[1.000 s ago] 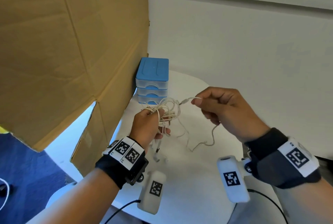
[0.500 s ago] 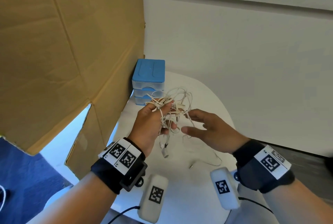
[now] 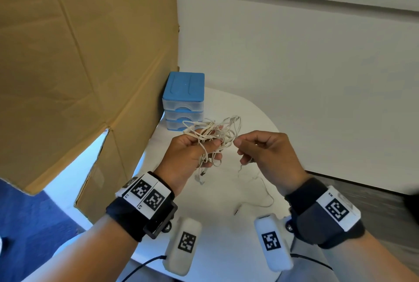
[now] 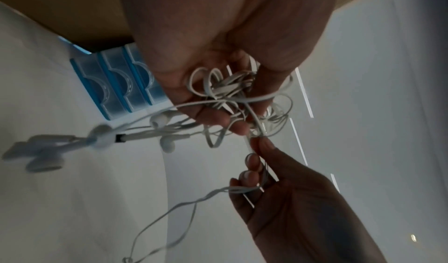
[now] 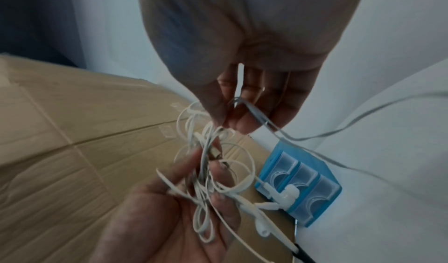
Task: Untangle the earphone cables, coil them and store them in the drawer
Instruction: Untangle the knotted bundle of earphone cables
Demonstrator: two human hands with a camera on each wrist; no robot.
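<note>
A tangle of white earphone cables (image 3: 215, 134) is bunched in my left hand (image 3: 207, 147), whose fingers curl round it above the white table (image 3: 226, 247). Earbuds (image 4: 167, 142) dangle below that hand. My right hand (image 3: 237, 144) pinches one strand at the tangle's right edge between thumb and forefinger; the right wrist view shows this pinch (image 5: 225, 126). A loose cable runs down from it to a jack plug (image 3: 236, 211) lying on the table. The blue drawer unit (image 3: 183, 100) stands behind the hands with its three drawers shut.
A large cardboard box (image 3: 79, 66) leans along the left side, touching the drawer unit. A pale wall (image 3: 294, 66) closes the back. The round table's edge curves away on the right, with dark floor (image 3: 374, 195) beyond.
A second ago my right hand held the plug end pulled out to the right. It let go, reached back open, and now pinches a strand at the tangle. The plug lies on the table.
</note>
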